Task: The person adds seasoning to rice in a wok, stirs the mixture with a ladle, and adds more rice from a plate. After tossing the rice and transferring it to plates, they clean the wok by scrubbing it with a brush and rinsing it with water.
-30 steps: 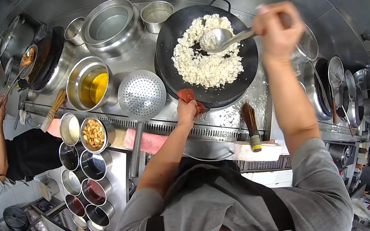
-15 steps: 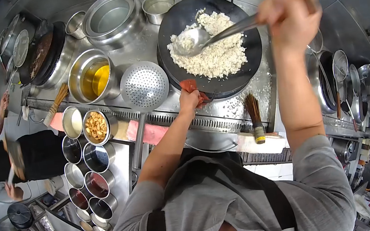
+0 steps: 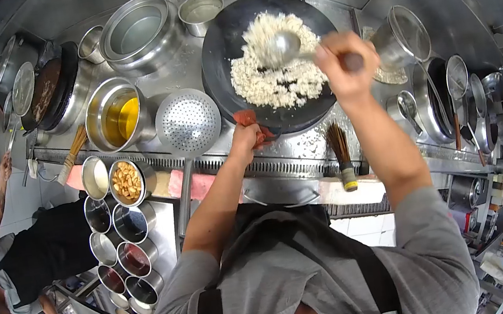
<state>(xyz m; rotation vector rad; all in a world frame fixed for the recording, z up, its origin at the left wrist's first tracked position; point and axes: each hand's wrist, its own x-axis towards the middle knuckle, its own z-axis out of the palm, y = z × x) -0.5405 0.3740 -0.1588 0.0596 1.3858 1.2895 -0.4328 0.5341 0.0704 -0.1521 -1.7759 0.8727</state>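
Fingers [image 3: 341, 62] round ladle [image 3: 284, 47] over rice-filled wok [image 3: 218, 45]

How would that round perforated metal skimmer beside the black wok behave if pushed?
The round perforated metal skimmer looks rigid and probably light, being thin and full of holes. Its curved bowl may rock or slide on the steel counter, while its long handle could pivot.

I can read no text, label, brand or number anywhere here, not even on the brush [image 3: 342, 160] band.

Perforated skimmer [image 3: 188, 122]; oil pot [image 3: 117, 116]; brush [image 3: 340, 156]
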